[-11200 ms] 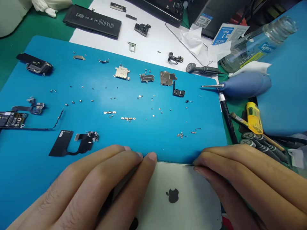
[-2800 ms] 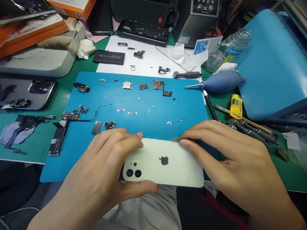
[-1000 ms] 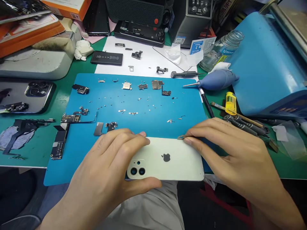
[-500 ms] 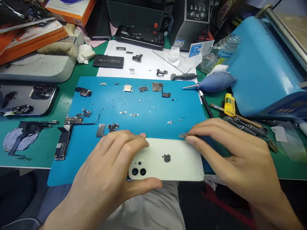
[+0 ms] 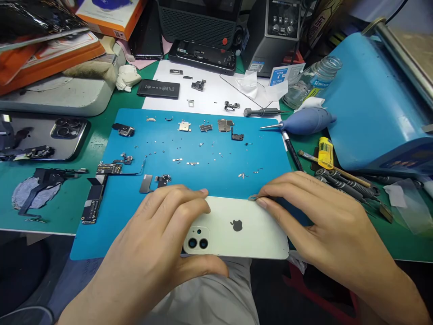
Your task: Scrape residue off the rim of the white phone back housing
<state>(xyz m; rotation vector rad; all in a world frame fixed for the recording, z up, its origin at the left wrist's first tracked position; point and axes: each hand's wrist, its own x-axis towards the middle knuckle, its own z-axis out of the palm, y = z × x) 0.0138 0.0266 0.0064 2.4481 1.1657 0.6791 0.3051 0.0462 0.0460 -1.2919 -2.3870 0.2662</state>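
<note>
A pale phone back housing [image 5: 223, 230] with a dark apple logo and two camera holes lies back-up at the front edge of the blue mat [image 5: 169, 180]. My left hand [image 5: 162, 234] grips its camera end, fingers over the far edge and thumb along the near edge. Between the thumb and forefinger of my right hand [image 5: 314, 221] is a small thin piece [image 5: 252, 197], its tip at the housing's far long edge; its kind is too small to make out. Beyond them lie several screws, brackets [image 5: 192, 163] and a logic board [image 5: 90, 207].
White paper behind the mat bears a battery [image 5: 158, 89], small parts and a screwdriver [image 5: 262, 112]. A blue air blower [image 5: 306, 121], a glass jar [image 5: 313, 81] and tools stand right, beside a large blue machine [image 5: 375, 104]. Another phone [image 5: 43, 135] lies left.
My right hand has moved slightly left along the housing's far edge with the small piece. My left hand keeps its grip. The whole view has shifted a little.
</note>
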